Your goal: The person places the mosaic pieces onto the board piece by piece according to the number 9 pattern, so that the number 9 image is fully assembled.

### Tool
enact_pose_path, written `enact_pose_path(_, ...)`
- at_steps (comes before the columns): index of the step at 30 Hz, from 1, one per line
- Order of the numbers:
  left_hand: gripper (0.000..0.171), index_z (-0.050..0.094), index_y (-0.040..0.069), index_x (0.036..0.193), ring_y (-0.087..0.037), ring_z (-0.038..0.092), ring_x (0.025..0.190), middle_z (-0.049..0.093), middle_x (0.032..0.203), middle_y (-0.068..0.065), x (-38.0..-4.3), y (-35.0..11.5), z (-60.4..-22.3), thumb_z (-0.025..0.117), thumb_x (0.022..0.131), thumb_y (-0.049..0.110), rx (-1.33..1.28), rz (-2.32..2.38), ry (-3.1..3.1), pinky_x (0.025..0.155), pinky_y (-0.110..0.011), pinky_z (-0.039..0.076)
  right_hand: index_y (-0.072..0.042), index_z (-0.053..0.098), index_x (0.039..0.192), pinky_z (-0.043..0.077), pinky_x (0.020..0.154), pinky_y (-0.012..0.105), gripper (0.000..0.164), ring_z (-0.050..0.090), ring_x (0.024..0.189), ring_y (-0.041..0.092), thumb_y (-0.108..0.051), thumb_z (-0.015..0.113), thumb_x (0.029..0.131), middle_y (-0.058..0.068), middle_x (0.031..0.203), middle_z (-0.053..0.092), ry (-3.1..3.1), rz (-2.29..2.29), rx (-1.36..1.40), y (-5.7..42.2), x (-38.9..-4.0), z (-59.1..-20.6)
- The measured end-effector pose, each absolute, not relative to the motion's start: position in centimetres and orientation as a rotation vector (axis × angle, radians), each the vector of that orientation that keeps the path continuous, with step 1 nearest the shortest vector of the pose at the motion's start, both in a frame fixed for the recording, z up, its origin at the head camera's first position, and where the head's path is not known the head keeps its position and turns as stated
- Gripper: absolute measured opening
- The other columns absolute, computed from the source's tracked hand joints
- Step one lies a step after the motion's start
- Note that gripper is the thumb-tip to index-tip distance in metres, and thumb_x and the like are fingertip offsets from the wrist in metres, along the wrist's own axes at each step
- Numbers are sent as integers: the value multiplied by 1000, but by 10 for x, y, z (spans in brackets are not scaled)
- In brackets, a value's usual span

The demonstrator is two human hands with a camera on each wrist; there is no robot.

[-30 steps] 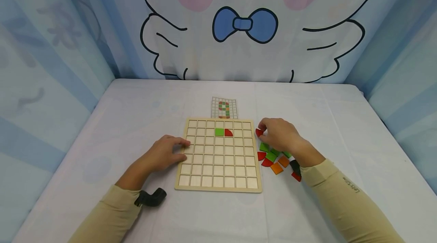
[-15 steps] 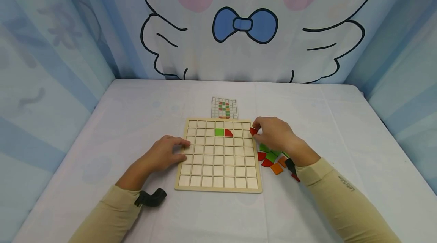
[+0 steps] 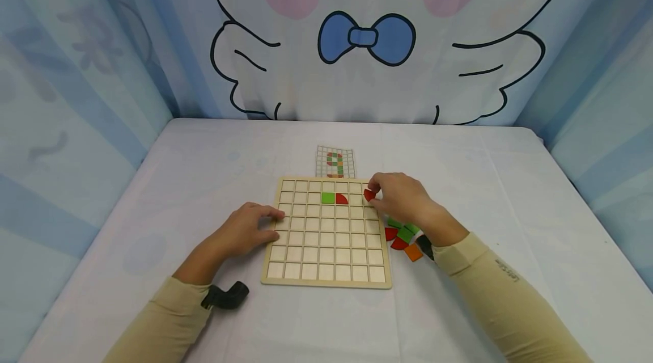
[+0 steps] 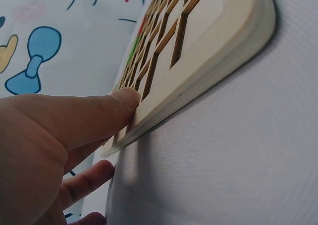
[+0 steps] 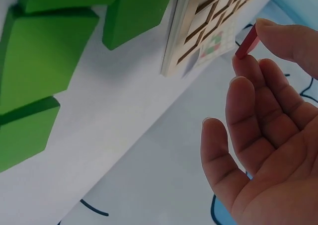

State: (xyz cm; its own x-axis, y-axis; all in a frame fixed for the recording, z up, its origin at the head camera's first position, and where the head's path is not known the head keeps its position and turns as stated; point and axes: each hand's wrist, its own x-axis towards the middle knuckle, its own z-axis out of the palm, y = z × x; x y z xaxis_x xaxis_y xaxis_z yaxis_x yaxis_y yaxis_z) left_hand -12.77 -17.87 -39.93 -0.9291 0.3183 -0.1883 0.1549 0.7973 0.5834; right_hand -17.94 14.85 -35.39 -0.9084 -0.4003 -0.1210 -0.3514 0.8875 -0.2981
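A wooden grid board (image 3: 326, 285) lies on the table, a green square tile (image 3: 328, 198) and a red quarter-circle tile (image 3: 341, 199) side by side in its upper rows. My left hand (image 3: 240, 231) rests thumb and index finger on the board's left edge; in the left wrist view the thumb (image 4: 114, 108) presses the rim with fairly straight fingers. Above the board's upper right corner, my right hand (image 3: 405, 195) pinches another red quarter-circle tile (image 3: 368, 195) between thumb and fingertips. The right wrist view shows this held tile (image 5: 247, 42) tilted, apart from the board.
Right of the board lies a loose pile with green square tiles (image 3: 406, 233), red quarter-circle tiles (image 3: 399, 244) and an orange tile (image 3: 414, 252), partly covered by my right arm. A patterned grid card (image 3: 334, 161) sits behind the board. A printed curtain (image 3: 362, 91) hangs beyond the table.
My right hand has moved left from beside the board to over its upper right corner, carrying the red quarter-circle tile. The left hand and board have stayed put.
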Motion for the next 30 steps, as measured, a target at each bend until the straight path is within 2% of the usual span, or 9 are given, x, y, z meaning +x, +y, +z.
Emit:
enact_pose_path(22, 37, 67, 14, 130, -39, 42, 133, 53, 138, -18, -127, -180, -398, 73, 94, 20, 383, 863, 2704, 103, -56, 39, -2, 65, 121, 51, 89, 41, 34, 63, 100, 23, -22, 71, 94, 7, 113, 69, 2835, -434, -649, 118, -185, -350)
enact_pose_path(30, 37, 67, 13, 130, -40, 42, 133, 53, 137, -18, -126, -180, -398, 73, 94, 19, 389, 864, 2705, 103, -56, 39, -3, 66, 120, 52, 86, 40, 32, 63, 97, 21, -22, 70, 95, 6, 112, 69, 2826, -434, -682, 107, -188, -352)
